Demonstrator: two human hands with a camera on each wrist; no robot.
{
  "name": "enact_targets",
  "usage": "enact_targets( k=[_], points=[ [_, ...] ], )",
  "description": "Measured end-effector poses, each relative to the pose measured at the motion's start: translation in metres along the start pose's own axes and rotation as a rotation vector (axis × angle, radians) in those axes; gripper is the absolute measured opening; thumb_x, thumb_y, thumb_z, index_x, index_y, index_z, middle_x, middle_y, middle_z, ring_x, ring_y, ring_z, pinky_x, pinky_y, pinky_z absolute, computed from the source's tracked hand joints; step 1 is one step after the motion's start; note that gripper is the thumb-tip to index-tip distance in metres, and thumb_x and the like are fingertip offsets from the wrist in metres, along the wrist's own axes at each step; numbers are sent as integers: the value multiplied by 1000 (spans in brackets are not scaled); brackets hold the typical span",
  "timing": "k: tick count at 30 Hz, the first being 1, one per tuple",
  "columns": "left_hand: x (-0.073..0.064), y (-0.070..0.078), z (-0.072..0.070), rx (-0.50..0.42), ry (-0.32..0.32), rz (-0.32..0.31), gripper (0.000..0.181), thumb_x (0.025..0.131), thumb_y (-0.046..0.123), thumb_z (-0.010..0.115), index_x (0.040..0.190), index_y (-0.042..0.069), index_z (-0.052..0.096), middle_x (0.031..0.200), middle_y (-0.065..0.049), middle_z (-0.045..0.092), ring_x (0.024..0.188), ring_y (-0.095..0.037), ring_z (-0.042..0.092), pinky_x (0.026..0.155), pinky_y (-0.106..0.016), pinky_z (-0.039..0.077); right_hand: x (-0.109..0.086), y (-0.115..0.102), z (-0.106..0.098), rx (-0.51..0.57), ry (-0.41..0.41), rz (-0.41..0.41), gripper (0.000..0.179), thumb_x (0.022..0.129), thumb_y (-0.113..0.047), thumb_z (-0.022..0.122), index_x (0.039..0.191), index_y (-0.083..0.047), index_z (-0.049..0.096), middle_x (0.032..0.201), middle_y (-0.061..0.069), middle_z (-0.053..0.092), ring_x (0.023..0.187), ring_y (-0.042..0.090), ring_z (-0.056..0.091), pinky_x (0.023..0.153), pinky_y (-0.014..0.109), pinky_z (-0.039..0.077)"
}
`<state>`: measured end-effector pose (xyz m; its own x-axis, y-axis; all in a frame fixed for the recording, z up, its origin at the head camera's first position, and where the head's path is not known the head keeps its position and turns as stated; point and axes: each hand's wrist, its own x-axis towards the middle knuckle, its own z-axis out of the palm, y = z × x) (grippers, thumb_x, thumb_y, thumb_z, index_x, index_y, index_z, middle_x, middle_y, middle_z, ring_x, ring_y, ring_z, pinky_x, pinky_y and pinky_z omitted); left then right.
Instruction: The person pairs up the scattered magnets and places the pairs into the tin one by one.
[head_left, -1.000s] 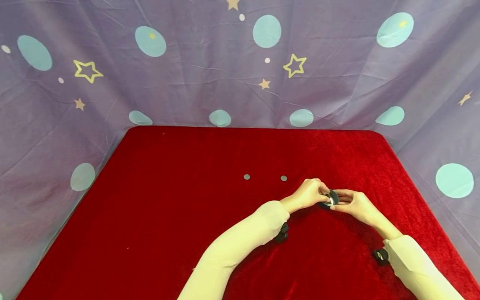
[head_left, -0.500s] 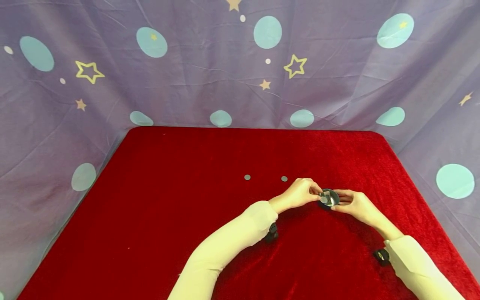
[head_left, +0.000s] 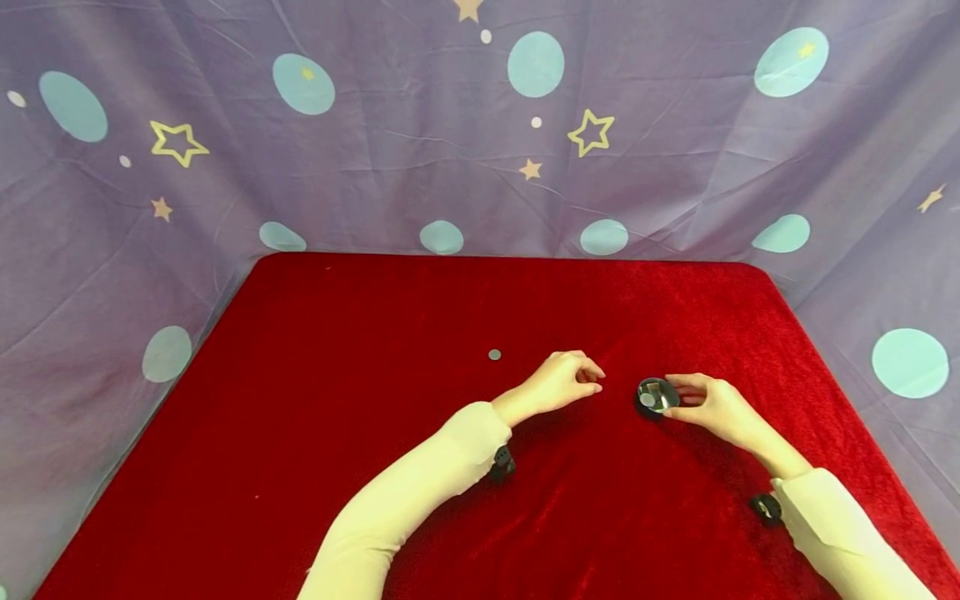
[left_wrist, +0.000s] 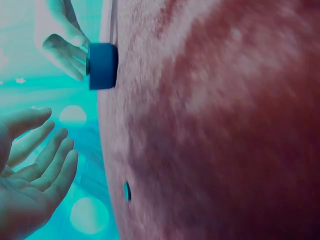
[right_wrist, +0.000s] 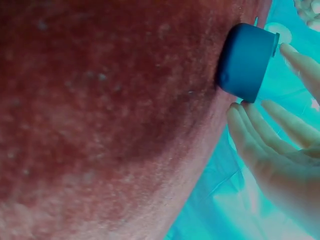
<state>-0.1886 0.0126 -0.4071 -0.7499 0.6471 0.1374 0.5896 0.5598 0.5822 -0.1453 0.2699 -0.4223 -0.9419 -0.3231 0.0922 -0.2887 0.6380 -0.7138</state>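
A small black round container (head_left: 657, 398) stands on the red cloth, right of centre in the head view. A grey disc (head_left: 647, 400) and a shiny angular piece show in its opening. My right hand (head_left: 708, 404) is at its right side, fingers and thumb spread loosely about the wall. In the right wrist view the container (right_wrist: 246, 62) shows its straight wall, fingertips close against it. My left hand (head_left: 558, 383) hovers left of it, fingers apart and lightly bent, holding nothing. Another small grey disc (head_left: 494, 354) lies flat on the cloth beyond the left hand.
Red plush cloth (head_left: 360, 375) covers the table. A purple patterned curtain (head_left: 405, 142) rises along the back and sides. Black wrist cameras sit under both cuffs. In the left wrist view, a small disc (left_wrist: 127, 191) lies near the left fingers.
My left hand has drawn away leftward from the container, leaving a disc at its opening, and now hides one disc on the cloth. The right hand's fingers have spread slightly beside the container.
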Motion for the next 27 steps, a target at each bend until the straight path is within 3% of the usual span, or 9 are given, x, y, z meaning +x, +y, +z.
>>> enact_targets(
  k=[4, 12, 18, 27],
  points=[
    [-10, -7, -10, -14, 5, -22, 21, 83, 15, 62, 100, 5, 66, 90, -2, 62, 80, -11, 57, 81, -25, 39, 2, -4, -1, -60, 17, -7, 49, 71, -16, 74, 110, 8, 57, 105, 21, 59, 91, 34, 58, 73, 39, 48],
    [-28, -22, -25, -25, 38, -23, 22, 82, 14, 62, 100, 1, 65, 91, -5, 62, 83, -15, 58, 78, -26, 42, 9, -13, -1, -156, 40, -34, 49, 69, -20, 75, 109, 4, 59, 104, 16, 61, 93, 31, 58, 75, 38, 46],
    [-40, -31, -34, -28, 63, -25, 22, 82, 12, 62, 101, 0, 64, 90, -7, 61, 83, -17, 58, 71, -22, 45, 18, -26, 0, -123, 24, -40, 47, 73, -18, 72, 111, 5, 57, 108, 20, 59, 96, 34, 56, 78, 46, 44],
    [-52, -42, -43, 1, 98, -36, 22, 81, 12, 63, 99, 0, 64, 90, -7, 60, 83, -18, 58, 71, -25, 46, 34, -40, 9, -62, -16, -66, 45, 75, -16, 71, 112, 5, 56, 110, 21, 57, 99, 35, 54, 80, 46, 44]
  ],
)
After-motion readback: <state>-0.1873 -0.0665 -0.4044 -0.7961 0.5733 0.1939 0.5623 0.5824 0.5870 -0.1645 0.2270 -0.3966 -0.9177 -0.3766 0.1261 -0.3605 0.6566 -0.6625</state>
